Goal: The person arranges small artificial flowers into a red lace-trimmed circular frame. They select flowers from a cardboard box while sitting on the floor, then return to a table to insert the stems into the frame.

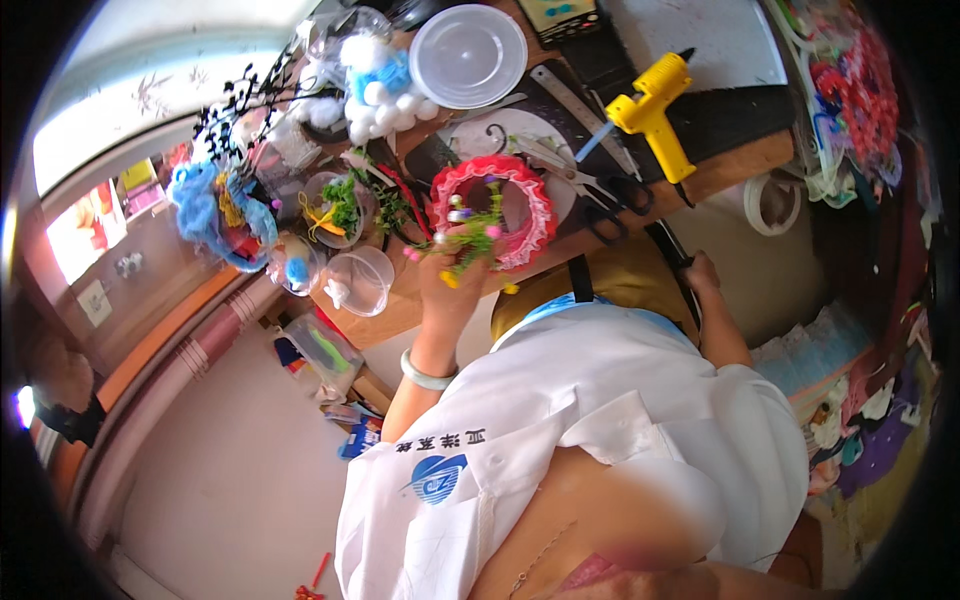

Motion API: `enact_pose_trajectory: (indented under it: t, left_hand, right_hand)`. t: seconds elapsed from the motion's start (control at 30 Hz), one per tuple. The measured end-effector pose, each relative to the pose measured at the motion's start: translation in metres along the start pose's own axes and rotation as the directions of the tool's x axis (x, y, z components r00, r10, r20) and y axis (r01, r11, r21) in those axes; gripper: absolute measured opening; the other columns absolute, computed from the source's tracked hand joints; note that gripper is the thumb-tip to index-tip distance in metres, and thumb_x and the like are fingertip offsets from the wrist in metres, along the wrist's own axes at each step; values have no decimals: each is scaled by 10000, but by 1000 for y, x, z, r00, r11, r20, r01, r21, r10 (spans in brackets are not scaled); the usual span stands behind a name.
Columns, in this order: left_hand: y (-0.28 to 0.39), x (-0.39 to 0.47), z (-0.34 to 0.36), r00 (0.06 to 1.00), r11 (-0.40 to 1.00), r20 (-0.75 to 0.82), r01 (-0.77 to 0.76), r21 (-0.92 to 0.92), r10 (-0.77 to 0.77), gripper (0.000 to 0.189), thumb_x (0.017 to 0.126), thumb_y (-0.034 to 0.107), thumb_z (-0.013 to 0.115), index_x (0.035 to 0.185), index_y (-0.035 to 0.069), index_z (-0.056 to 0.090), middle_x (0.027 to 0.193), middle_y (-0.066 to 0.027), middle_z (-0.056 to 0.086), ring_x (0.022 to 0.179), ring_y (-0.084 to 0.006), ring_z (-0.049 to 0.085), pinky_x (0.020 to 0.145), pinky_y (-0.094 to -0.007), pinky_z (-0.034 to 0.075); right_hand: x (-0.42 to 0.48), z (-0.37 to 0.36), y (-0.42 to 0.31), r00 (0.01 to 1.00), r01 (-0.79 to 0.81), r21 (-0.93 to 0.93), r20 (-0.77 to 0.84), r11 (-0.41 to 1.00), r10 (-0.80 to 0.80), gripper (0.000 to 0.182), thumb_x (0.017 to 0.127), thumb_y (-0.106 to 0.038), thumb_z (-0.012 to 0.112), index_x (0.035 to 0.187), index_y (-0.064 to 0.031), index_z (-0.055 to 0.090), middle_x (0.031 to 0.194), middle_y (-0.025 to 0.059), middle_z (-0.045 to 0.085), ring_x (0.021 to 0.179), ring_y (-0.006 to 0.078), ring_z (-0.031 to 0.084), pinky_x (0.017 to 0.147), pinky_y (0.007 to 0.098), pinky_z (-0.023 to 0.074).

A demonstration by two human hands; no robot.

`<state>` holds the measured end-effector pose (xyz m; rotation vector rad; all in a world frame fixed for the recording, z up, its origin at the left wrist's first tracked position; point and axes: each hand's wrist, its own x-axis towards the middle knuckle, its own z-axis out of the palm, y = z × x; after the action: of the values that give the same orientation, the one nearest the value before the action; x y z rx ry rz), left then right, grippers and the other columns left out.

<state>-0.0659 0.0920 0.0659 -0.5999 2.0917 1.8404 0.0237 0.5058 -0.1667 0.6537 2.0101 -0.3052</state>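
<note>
My left hand (451,289), with a pale bangle at the wrist, holds a small bunch of artificial flowers (474,238) on green stems, with pink, yellow and white heads. The bunch overlaps the lower left of a ring with red and pink ruffled trim (546,217) at the table's near edge. My right hand (703,274) is lower, beside my lap, with its fingers around a dark bar (670,241); what the bar belongs to is unclear. Black-handled scissors (589,186) lie to the right of the ring.
A yellow glue gun (656,112) and a metal ruler (581,116) lie on the wooden table (757,154). A round plastic lid (469,56), white pompoms (386,116), clear cups (364,281) and blue fluffy material (206,210) crowd the back and left. Red craft material (862,90) is at far right.
</note>
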Motion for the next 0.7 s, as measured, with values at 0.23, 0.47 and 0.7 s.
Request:
enact_pose_trajectory:
  t: [0.23, 0.47, 0.7]
  left_hand:
    - [-22, 1, 9, 976, 946, -138, -199, -255, 168, 220, 780, -78, 595, 999, -61, 586, 1001, -121, 614, 823, -133, 588, 705, -252, 494]
    - [-52, -30, 20, 917, 831, -233, -394, -393, 324, 186, 842, -42, 522, 1023, -68, 556, 954, -99, 590, 743, -153, 605, 664, -244, 521]
    - [-71, -63, 23, 956, 826, -171, -291, -483, 238, 227, 855, 59, 557, 1063, -30, 576, 866, -60, 616, 699, -93, 586, 623, -216, 505]
  right_hand:
    - [-65, -107, -98, 776, 495, 244, 308, 834, -551, 342, 813, -225, 582, 1048, 24, 566, 974, 144, 609, 834, 217, 589, 736, 313, 458]
    - [-191, -126, -222, 186, 965, 244, -376, 97, -908, 261, 811, -173, 609, 1003, 0, 580, 849, 79, 611, 698, 129, 571, 608, 240, 439]
    - [-146, -76, -294, 20, 926, -307, -539, 219, -842, 305, 791, -230, 609, 995, -7, 566, 700, 138, 613, 659, 218, 626, 572, 304, 464]
